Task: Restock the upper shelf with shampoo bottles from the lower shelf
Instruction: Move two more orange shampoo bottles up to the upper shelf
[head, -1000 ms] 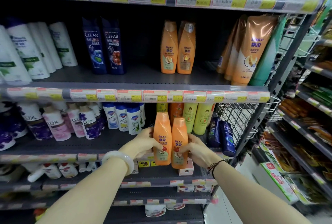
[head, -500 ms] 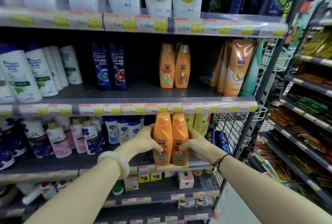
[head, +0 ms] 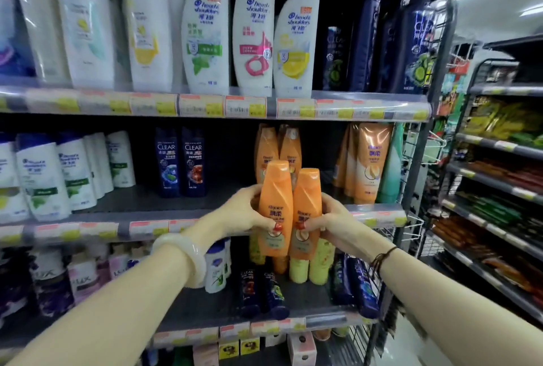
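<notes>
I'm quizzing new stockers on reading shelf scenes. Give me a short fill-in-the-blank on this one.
1. The left hand and right hand together hold ____ orange bottles.
2. The dark blue bottles on the middle shelf read ____.
3. The left wrist wears a white ____.
4. On the middle shelf, behind the held pair, stand two more ____ bottles.

Missing words: two; CLEAR; bangle; orange

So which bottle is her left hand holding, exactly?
Find the middle shelf with two dark blue Clear bottles. In front of its edge, two orange bottles are held up together. The left hand holds the taller-looking left orange bottle.
</notes>
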### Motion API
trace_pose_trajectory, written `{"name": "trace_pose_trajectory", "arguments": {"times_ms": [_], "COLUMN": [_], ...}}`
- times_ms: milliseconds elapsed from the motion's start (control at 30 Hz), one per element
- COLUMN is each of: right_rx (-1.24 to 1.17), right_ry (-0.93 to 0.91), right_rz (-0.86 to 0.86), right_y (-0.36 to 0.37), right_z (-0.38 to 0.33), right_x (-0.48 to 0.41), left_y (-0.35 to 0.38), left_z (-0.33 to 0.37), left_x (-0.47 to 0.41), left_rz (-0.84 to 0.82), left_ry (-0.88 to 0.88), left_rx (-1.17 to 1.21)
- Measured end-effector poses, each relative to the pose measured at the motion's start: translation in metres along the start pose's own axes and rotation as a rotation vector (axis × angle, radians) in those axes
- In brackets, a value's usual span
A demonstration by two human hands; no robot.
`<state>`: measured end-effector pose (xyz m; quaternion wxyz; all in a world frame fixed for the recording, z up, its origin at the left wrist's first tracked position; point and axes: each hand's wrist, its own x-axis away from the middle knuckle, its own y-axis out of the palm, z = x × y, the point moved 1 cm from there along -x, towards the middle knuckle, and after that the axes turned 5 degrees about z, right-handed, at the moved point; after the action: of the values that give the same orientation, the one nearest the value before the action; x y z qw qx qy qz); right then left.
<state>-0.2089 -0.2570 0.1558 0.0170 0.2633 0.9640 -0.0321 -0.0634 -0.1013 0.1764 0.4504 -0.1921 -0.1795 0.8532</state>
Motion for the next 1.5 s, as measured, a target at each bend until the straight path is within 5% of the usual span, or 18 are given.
{"name": "trace_pose_trajectory", "arguments": {"times_ms": [333,1500], "right_rx": [0.031,0.176], "right_ry": [-0.126,-0.159], "right_rz": [0.098,0.242], "right_y": [-0.019,-0.022], "right_z": [-0.052,-0.019], "right_x": [-0.028,-0.127], "left_y": [-0.018,-0.011], "left_z": [0.049,0.002], "left_x": [-0.041,-0.114], "left_rz": [0.142,0.402], "left_ry": [0.074,-0.13], "left_rx": [-0.004,-0.004]}}
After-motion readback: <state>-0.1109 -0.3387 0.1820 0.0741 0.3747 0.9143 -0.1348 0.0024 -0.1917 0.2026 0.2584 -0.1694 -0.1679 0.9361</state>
